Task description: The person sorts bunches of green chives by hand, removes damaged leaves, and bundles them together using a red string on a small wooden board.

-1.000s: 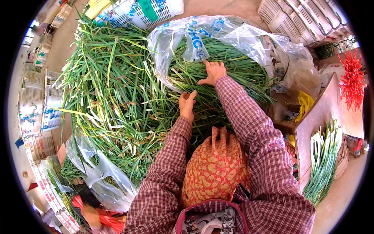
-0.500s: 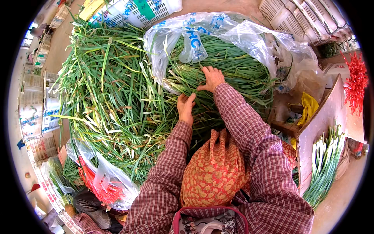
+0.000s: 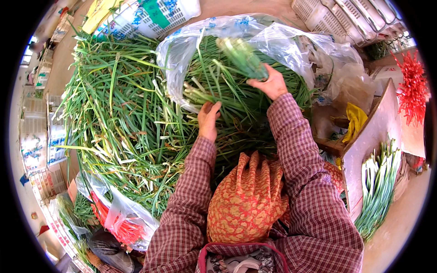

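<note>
My right hand (image 3: pixel 272 83) is closed round a bunch of garlic chives (image 3: pixel 241 57), raised over the open plastic bag; its pale cut ends point up and left, blurred by motion. My left hand (image 3: pixel 209 120) is lower, at the near left edge of the bag. Its fingers are curled against a few chive stalks (image 3: pixel 198 94), partly hidden. More green chives (image 3: pixel 293 82) lie side by side inside the clear bag (image 3: pixel 175 84). Left of it spreads a big loose heap of chives (image 3: pixel 123 104) with some yellowed blades.
A board (image 3: pixel 362 150) stands at the right, with finished-looking chives (image 3: pixel 381 182) beyond it and red ties (image 3: pixel 412 86) above. A yellow bag (image 3: pixel 358 120) lies behind the board. White crates (image 3: pixel 150 18) stand at the back. Red strips (image 3: pixel 118 220) lie in plastic at lower left.
My right hand has lifted a bunch of chives out of the bag, moving slightly right. My left hand has shifted a little left. The whole view has slid slightly.
</note>
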### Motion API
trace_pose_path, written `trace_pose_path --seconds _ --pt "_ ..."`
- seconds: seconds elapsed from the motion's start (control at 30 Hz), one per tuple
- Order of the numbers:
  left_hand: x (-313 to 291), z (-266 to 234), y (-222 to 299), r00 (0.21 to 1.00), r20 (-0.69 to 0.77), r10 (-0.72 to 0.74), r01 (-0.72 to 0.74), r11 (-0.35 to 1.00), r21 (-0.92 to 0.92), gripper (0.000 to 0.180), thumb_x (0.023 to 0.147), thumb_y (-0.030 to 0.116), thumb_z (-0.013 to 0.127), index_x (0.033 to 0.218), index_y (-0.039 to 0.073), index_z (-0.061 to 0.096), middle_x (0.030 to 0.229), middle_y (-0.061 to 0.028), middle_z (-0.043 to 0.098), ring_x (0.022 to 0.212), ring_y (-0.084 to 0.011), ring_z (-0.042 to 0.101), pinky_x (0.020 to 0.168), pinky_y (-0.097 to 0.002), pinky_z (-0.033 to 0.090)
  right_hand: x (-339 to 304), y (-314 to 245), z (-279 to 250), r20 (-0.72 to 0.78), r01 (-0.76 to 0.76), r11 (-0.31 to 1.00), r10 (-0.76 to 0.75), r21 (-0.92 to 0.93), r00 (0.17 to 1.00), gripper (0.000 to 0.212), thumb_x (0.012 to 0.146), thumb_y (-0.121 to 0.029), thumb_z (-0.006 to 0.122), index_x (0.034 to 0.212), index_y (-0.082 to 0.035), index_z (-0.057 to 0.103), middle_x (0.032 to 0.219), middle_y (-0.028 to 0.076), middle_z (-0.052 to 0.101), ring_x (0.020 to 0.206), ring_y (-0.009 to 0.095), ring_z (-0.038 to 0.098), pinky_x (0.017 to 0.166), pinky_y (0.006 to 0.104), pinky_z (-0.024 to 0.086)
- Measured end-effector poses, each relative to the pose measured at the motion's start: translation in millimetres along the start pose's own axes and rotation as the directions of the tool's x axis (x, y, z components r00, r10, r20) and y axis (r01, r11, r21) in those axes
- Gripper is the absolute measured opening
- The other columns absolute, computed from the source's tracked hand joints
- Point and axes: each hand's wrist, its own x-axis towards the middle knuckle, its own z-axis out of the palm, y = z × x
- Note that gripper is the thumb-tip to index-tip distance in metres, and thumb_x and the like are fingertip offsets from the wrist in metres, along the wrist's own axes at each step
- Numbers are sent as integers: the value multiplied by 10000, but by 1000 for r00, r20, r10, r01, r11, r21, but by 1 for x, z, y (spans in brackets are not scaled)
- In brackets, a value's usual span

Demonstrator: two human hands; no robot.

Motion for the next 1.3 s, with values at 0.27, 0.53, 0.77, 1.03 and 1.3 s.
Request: trace_pose_path --seconds 0.27,0.53,0.77,1.03,1.3 --pt "-41 17 31 890 67 451 -434 791 431 816 666 271 722 1283 -45 289 1202 -183 439 1099 -261 442 944 -357 347 -26 -19 -25 -139 87 833 -12 547 990 623 636 -108 761 1150 49 446 999 97 589 887 142 569 815 270 457" --pt "-29 52 73 879 241 412 -337 893 -298 609 689 111 685 1216 71 383 1173 -97 499 1044 -190 484 921 -350 382 -59 -86 41 -87 430 868 -461 -247 883 634 515 -228 773 1084 -109 521 1011 75 516 949 253 493 837 379 411" --pt "-77 -19 168 782 130 609 -473 717 -513 324 811 177 539 1117 115 454 1062 -86 549 1100 -258 475 938 -439 378 -86 -119 29 100 506 762 -513 -403 852 653 549 -333 765 1133 -182 512 1126 64 460 1054 265 425 909 453 314" --pt "-158 -73 263 624 356 696 -571 717 -400 462 724 77 581 1158 21 431 950 -148 575 921 -296 573 779 -406 500 -122 -261 -45 -61 722 580 -793 -378 606 706 609 -518 681 1132 -89 479 1034 133 516 938 296 514 792 432 414" --pt "-215 -73 266 600 365 712 -272 610 -744 768 753 561 531 1258 13 347 1219 -212 448 1100 -321 472 936 -434 391 -172 -256 53 223 575 795 -606 194 763 674 727 -296 669 1219 12 326 975 194 592 872 293 593 788 362 455"
